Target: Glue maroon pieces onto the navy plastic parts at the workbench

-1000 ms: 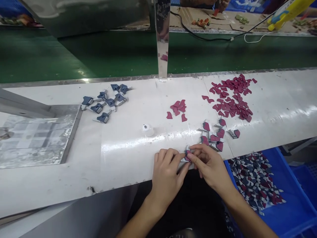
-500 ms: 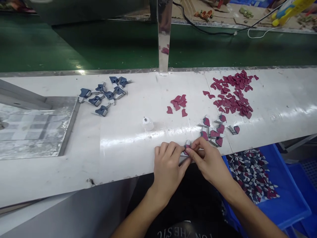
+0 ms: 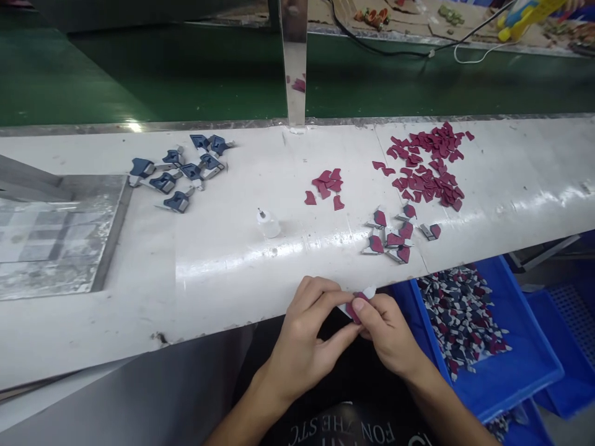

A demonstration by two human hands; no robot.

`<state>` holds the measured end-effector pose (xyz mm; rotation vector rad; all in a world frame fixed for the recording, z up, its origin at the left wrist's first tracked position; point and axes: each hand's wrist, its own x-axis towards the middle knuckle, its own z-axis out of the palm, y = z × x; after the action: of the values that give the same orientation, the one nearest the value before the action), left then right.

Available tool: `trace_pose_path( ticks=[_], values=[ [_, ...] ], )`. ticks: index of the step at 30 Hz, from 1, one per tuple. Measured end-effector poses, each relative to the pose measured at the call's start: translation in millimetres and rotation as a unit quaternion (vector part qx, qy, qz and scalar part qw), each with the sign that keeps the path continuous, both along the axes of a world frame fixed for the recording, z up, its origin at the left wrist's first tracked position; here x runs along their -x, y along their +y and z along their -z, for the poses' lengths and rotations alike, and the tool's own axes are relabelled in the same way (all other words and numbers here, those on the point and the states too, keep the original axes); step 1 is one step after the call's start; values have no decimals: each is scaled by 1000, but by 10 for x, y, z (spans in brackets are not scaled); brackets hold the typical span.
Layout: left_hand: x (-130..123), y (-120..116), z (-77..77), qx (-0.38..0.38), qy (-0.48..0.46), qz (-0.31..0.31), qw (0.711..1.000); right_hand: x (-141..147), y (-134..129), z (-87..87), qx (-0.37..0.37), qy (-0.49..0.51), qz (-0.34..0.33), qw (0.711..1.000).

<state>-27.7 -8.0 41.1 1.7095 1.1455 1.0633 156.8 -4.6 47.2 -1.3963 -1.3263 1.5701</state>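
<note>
Between my two hands, at the table's front edge, is a small grey plastic part with a maroon piece (image 3: 352, 313) on its face. My right hand (image 3: 388, 328) is closed on it, thumb pressed on the maroon face. The fingertips of my left hand (image 3: 311, 337) pinch its other side, and the fingers hide much of it. Similar grey parts with maroon faces (image 3: 393, 238) lie on the table just beyond my right hand. Loose flat maroon pieces (image 3: 328, 183) sit in a small group farther back. A white dropper bottle (image 3: 268, 224) with a thin tip stands left of them.
A bigger pile of maroon pieces (image 3: 432, 164) spreads at the right. Blue-and-grey parts (image 3: 181, 170) lie at the left beside a metal plate (image 3: 109, 241). A blue bin (image 3: 525, 365) full of parts stands below the table edge. A metal post (image 3: 296, 74) rises at the back.
My hands have drawn the part back toward my body and tilted it, off the table surface. My left fingers have spread a little. The whole view has shifted slightly.
</note>
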Motion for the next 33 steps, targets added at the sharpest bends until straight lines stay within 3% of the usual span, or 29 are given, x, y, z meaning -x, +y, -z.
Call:
trace_pose_path(
  ticks=[6, 10, 13, 20, 25, 30, 33],
  values=[
    [-69, -112, -30, 105, -108, 7, 989, 81, -65, -6, -74, 46, 52, 995],
    [-126, -174, -80, 294, -215, 41, 930, 107, -61, -81, -82, 21, 45, 995],
    [-135, -172, -114, 353, -248, 59, 901, 78, -45, -82, -81, 8, 5, 997],
    [-90, -91, -130, 387, -239, 92, 886, 29, -30, 0, -64, 8, -5, 998],
    [-93, -69, -154, 372, -194, 71, 905, 44, -62, 17, -54, 35, 12, 998],
    [-112, -47, -171, 366, -214, 89, 901, -11, -60, 74, -48, 70, 16, 996],
    [-120, -42, -154, 354, -186, 86, 912, -21, -44, 70, -39, 46, 8, 998]
  ],
)
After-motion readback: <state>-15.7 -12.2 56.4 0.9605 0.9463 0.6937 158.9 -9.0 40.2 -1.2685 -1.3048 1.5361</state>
